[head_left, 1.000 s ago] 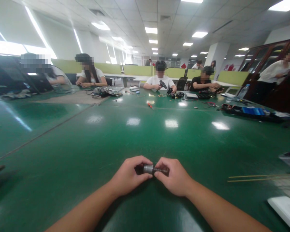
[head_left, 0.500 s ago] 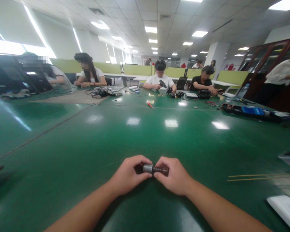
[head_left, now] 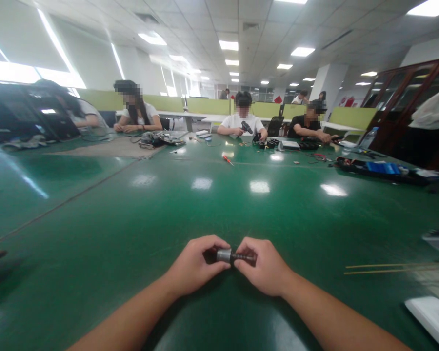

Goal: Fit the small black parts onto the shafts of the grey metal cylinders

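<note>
Low over the green tabletop point(head_left: 219, 204), my two hands meet around one small part. My left hand point(head_left: 195, 265) is closed, its thumb and fingers around a short silver metal cylinder point(head_left: 224, 255). From the cylinder's right end a thin dark ribbed shaft point(head_left: 244, 257) runs toward my right palm. My right hand point(head_left: 266, 268) is also closed, pinching at the shaft close to where it meets the cylinder. The part lies level, pointing left to right. Fingers hide both of its ends, and its exact kind is unclear.
A red screwdriver point(head_left: 227, 160) lies farther off. To the right are two thin yellowish rods point(head_left: 391, 267), a white object point(head_left: 431, 319) and a black tray point(head_left: 369, 169) with blue items. Several people sit across the table; one person point(head_left: 242, 124) holds a drill.
My hands stay almost in place; the right fingertips sit very slightly farther right along the shaft. At the far right, a standing person has shifted toward the frame's edge.
</note>
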The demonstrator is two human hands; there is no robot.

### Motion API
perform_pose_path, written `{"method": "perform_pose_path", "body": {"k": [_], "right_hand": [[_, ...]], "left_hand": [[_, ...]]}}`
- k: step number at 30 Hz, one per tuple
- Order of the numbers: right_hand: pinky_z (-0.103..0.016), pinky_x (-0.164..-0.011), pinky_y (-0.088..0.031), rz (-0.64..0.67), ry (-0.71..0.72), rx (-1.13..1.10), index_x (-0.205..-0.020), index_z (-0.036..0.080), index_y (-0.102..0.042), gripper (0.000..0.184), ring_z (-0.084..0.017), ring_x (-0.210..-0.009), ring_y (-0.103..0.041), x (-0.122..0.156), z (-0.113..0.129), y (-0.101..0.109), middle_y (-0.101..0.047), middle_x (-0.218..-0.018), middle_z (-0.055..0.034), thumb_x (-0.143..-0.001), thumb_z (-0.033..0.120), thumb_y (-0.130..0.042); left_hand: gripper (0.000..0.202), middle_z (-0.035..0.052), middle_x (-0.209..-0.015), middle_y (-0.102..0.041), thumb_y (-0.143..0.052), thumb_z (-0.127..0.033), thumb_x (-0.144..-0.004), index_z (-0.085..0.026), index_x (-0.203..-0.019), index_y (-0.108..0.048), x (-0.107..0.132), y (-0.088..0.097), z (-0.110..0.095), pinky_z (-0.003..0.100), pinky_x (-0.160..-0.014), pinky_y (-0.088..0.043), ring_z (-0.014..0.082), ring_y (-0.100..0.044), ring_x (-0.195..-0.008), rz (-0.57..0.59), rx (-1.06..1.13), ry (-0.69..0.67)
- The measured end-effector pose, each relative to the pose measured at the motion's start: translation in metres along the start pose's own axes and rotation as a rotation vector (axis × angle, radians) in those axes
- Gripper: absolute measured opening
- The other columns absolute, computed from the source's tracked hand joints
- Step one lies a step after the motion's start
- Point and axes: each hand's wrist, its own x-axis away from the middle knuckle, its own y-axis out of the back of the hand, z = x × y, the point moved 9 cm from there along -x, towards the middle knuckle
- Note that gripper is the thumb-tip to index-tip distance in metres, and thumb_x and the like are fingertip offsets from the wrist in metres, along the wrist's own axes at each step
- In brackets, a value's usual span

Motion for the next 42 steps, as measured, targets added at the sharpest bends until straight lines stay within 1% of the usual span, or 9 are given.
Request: {"method": "perform_pose_path", "body": {"k": [7,15,22,28,42], "right_hand": [[-0.022,-0.054,-0.036,-0.004,-0.017,-0.029,-0.079,0.02,-0.062,0.005,-0.012,-0.057,-0.052,0.0002,-0.0018,0.0006,-0.06,-0.066,0.0037,-0.077,0.018,-0.067],[-0.021,-0.054,-0.036,-0.001,0.003,-0.022,-0.078,0.02,-0.062,0.005,-0.011,-0.057,-0.051,0.0003,0.0035,0.0029,-0.058,-0.065,0.0043,-0.077,0.019,-0.067],[-0.022,-0.055,-0.035,-0.007,0.008,-0.01,-0.077,0.019,-0.062,0.007,-0.011,-0.057,-0.051,0.001,0.0052,0.0029,-0.059,-0.064,0.0045,-0.079,0.022,-0.068],[-0.022,-0.056,-0.036,-0.012,0.01,0.001,-0.077,0.019,-0.063,0.006,-0.012,-0.059,-0.053,0.0009,0.0079,0.0043,-0.06,-0.065,0.0038,-0.079,0.021,-0.068],[-0.022,-0.056,-0.035,-0.021,0.002,0.004,-0.076,0.019,-0.061,0.007,-0.012,-0.059,-0.051,0.0008,0.0052,0.0043,-0.058,-0.064,0.0038,-0.079,0.021,-0.067]], "left_hand": [[0.021,0.0013,-0.091,-0.071,-0.076,-0.024,-0.077,-0.021,-0.098,-0.07,0.0012,0.0031,-0.0082,0.028,-0.077,-0.048,0.0171,-0.065,-0.083,-0.036,0.005,-0.057],[0.023,0.0016,-0.092,-0.071,-0.077,-0.025,-0.077,-0.021,-0.099,-0.07,0.0013,0.0018,-0.0037,0.029,-0.078,-0.049,0.0176,-0.066,-0.085,-0.036,0.004,-0.051],[0.022,0.0015,-0.091,-0.072,-0.077,-0.025,-0.077,-0.021,-0.098,-0.07,0.0027,0.003,-0.0065,0.029,-0.078,-0.049,0.0176,-0.066,-0.084,-0.038,-0.013,-0.053],[0.022,0.004,-0.092,-0.073,-0.076,-0.026,-0.078,-0.02,-0.098,-0.07,0.0012,0.0043,-0.0089,0.03,-0.078,-0.05,0.0193,-0.067,-0.085,-0.047,-0.02,-0.066],[0.023,0.0029,-0.093,-0.073,-0.077,-0.023,-0.077,-0.021,-0.098,-0.07,0.0034,0.0058,-0.0084,0.03,-0.079,-0.05,0.0188,-0.067,-0.085,-0.061,-0.031,-0.071]]}}
